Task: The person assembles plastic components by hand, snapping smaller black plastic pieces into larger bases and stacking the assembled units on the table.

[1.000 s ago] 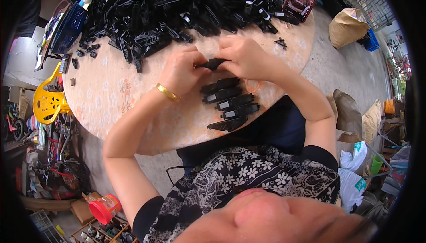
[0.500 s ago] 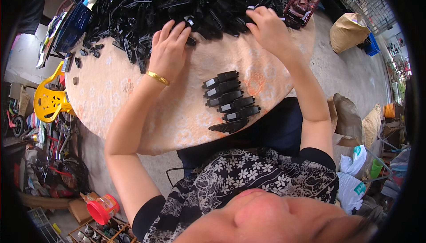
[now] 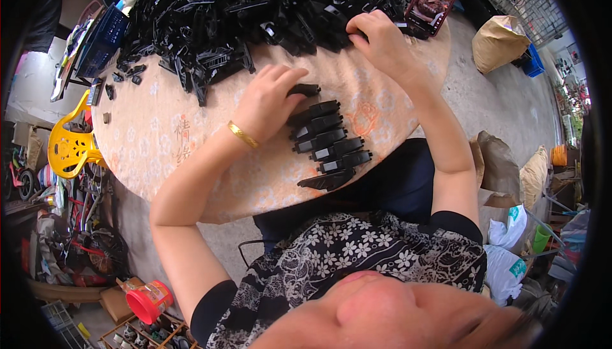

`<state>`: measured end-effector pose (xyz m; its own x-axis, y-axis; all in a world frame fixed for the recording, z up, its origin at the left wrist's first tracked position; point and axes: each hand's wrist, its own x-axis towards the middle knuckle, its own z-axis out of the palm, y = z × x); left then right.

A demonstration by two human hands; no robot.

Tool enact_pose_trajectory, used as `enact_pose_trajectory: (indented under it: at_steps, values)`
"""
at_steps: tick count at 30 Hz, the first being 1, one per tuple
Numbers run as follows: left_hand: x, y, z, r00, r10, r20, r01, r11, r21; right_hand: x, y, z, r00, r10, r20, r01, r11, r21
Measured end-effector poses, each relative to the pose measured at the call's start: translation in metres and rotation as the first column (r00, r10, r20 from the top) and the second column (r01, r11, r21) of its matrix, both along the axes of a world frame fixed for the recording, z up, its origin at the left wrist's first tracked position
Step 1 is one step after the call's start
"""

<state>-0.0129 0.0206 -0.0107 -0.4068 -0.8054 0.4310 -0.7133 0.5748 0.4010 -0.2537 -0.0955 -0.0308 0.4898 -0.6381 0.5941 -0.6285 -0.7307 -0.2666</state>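
Black plastic parts (image 3: 255, 11) lie heaped across the top of the frame, covering the far half of the round table (image 3: 159, 145) with its pale patterned cloth. Below the heap, near the centre of the frame, a short row of finished black pieces (image 3: 328, 145) runs down toward the table's near edge, each piece lying with its long axis roughly left to right, tilted up at the right end.

Left hand (image 3: 268, 103) rests just left of the row's top end, fingers curled loosely, fingertips touching the uppermost piece (image 3: 306, 89); it is the nearer hand to the row. A gold bangle (image 3: 243, 135) circles its wrist.

Right hand (image 3: 379, 43) sits in the upper right of the frame at the heap's lower edge, fingers bent down onto the parts; it seems to be pinching one, though the black clutter hides which.
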Motion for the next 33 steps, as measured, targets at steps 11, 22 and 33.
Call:
enact_pose_trajectory:
  at_steps: [11, 22, 33]
  values:
    - [0.001, 0.005, 0.0, 0.999, -0.018, 0.028, 0.014, 0.991, 0.131, 0.009, -0.003, 0.0, 0.982, 0.113, 0.154, -0.123, 0.991, 0.057]
    - [0.007, 0.008, 0.002, 0.996, 0.06, 0.059, -0.07, 0.98, 0.188, 0.014, 0.055, 0.036, 0.933, 0.185, 0.308, -0.308, 0.854, 0.419]
    - [0.009, 0.006, 0.003, 0.985, 0.162, 0.054, -0.17, 0.947, 0.274, 0.03, 0.069, 0.017, 0.919, 0.393, -0.038, -0.386, 0.914, 0.126]
